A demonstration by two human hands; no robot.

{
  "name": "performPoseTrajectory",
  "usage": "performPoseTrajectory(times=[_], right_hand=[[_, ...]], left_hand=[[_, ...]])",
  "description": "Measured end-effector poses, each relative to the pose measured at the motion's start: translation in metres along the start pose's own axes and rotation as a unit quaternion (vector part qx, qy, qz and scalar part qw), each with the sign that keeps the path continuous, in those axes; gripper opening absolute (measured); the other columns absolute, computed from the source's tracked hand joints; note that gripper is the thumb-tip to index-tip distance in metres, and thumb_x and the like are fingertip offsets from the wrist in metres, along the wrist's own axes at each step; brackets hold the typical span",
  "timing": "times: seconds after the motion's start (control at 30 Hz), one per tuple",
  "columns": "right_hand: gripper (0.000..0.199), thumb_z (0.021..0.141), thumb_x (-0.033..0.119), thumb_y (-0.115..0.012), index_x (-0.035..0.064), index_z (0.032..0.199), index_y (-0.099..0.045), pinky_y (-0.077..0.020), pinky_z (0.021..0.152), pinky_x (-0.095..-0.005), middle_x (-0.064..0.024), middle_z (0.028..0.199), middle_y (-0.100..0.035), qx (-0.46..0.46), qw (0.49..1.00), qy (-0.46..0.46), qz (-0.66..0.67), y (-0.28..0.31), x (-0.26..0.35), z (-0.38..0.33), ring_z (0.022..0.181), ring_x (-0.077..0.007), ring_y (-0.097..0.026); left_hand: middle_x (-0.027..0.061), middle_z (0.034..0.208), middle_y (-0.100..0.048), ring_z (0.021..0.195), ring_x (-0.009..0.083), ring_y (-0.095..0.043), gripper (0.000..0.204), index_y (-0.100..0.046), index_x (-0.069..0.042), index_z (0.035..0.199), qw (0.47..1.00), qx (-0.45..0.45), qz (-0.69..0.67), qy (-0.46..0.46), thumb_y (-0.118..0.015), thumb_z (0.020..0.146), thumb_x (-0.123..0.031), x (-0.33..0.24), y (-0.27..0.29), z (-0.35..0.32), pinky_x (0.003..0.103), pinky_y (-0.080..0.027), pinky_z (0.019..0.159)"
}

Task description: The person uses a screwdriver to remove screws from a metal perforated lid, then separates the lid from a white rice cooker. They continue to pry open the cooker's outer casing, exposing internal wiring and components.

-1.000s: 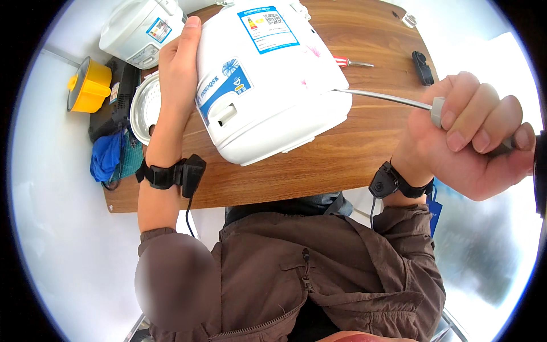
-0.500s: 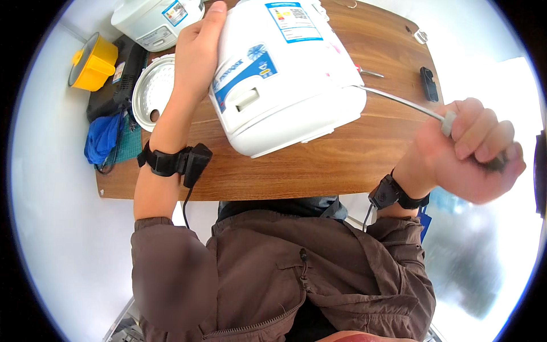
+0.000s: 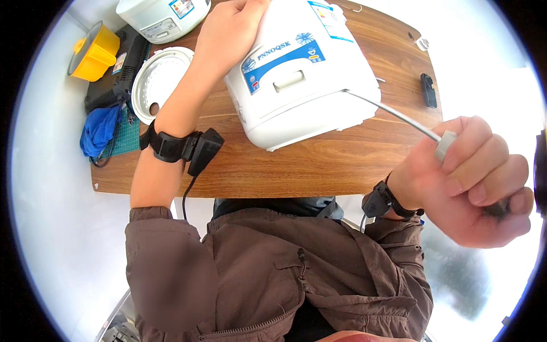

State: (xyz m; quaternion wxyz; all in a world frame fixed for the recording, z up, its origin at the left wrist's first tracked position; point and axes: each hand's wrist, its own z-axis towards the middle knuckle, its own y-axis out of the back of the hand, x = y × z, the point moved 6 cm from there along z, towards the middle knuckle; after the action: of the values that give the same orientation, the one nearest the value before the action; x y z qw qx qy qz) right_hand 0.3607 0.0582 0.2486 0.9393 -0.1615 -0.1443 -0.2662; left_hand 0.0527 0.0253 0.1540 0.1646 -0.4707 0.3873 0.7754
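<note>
A white rice cooker (image 3: pixel 302 74) with a blue label lies tipped on the wooden table (image 3: pixel 319 165). My left hand (image 3: pixel 233 25) rests on its upper left side, fingers curled over the body. My right hand (image 3: pixel 473 182) is off the table's right edge, fisted around the grey plug end (image 3: pixel 445 145) of a pale power cord (image 3: pixel 393 114). The cord runs taut from the cooker's lower right side to that hand.
At the table's left lie a white perforated inner lid (image 3: pixel 156 80), a blue cloth (image 3: pixel 99 128), a yellow funnel-shaped part (image 3: pixel 94 51) and a black tool (image 3: pixel 122 68). A second white cooker (image 3: pixel 162 17) stands at the back. A small black object (image 3: pixel 428 90) lies at right.
My right hand has drawn the cord farther out to the right and toward me. The cooker appears shifted up and right in view, with my left hand staying on it.
</note>
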Motion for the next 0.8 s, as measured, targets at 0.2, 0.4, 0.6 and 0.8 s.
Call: performPoseTrajectory(times=[0.2,0.4,0.6,0.8], right_hand=[[0.035,0.105,0.028,-0.043,0.0157,0.073,-0.047,-0.0335,0.05,-0.0265,0.0036,0.066,-0.046,-0.072,0.989,-0.103,-0.075,0.035,-0.058,0.05,0.046,-0.0089,-0.038],[0.028,0.101,0.02,-0.064,0.0132,0.079,-0.048,-0.029,0.042,-0.0187,0.0055,0.069,-0.049,-0.074,0.955,-0.241,-0.159,0.021,-0.146,0.087,0.049,-0.0032,-0.038],[0.014,0.101,0.015,-0.062,0.0039,0.107,-0.057,-0.0351,0.047,-0.0217,0.0005,0.075,-0.051,-0.097,0.945,-0.308,-0.045,0.012,-0.18,0.066,0.052,-0.0071,-0.043],[0.013,0.103,0.014,-0.059,0.0045,0.11,-0.057,-0.0331,0.041,-0.0214,0.0004,0.075,-0.052,-0.126,0.937,-0.321,-0.058,0.021,-0.178,0.05,0.048,-0.0059,-0.041]], left_hand=[[0.0287,0.079,-0.068,0.079,0.0403,-0.069,0.065,-0.069,0.009,0.086,0.995,-0.007,0.103,-0.008,-0.047,0.104,-0.049,-0.009,-0.007,0.013,0.045,-0.05,0.077],[0.0364,0.092,-0.067,0.096,0.0507,-0.067,0.067,-0.071,0.009,0.092,0.987,0.0,0.16,-0.021,-0.044,0.103,-0.051,-0.018,-0.02,0.028,0.053,-0.05,0.086],[0.0361,0.103,-0.069,0.104,0.0509,-0.066,0.07,-0.073,0.008,0.103,0.98,0.008,0.198,0.032,-0.045,0.101,-0.056,-0.021,-0.026,0.029,0.052,-0.05,0.094],[0.0358,0.104,-0.069,0.105,0.0493,-0.067,0.071,-0.073,0.008,0.103,0.98,0.07,0.184,0.022,-0.043,0.102,-0.056,-0.041,-0.03,0.021,0.052,-0.048,0.099]])
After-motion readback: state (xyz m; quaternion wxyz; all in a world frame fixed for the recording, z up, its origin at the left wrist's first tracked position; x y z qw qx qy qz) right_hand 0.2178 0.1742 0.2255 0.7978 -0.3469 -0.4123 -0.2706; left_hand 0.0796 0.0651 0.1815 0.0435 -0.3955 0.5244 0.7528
